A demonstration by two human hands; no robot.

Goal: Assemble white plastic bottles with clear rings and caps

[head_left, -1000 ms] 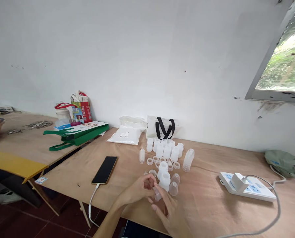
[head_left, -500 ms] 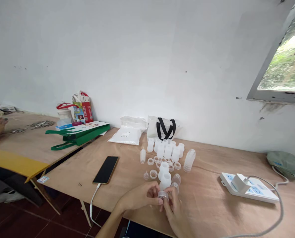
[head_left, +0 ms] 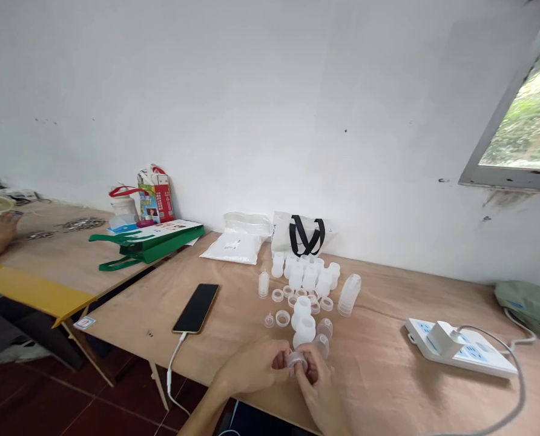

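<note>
Between my two hands, close to the table's front edge, is a translucent plastic ring [head_left: 296, 360]. My left hand [head_left: 265, 365] pinches it from the left, and the fingers of my right hand [head_left: 318, 380] close on it from the right. Just beyond my fingers stand two frosted white bottles [head_left: 304, 332], one behind the other. To their right are two clear domed caps [head_left: 325, 327]. On their left lie a loose ring [head_left: 283, 318] and a small nipple [head_left: 269, 320]. Farther back, several more rings [head_left: 326, 304] lie before a group of white bottles [head_left: 296, 278].
Stacked clear caps [head_left: 349, 295] lean right of the bottles; a stack of nipples [head_left: 263, 284] stands left. A phone [head_left: 196, 308] charges by cable. A power strip [head_left: 460, 348] sits at right. A white packet [head_left: 232, 247] lies at back. Another person's hand [head_left: 0, 235] is far left.
The camera view has shifted slightly, moving the scene a little to the right. Both my hands stay on the ring, which is tilted a bit differently. The other person's hand shows more.
</note>
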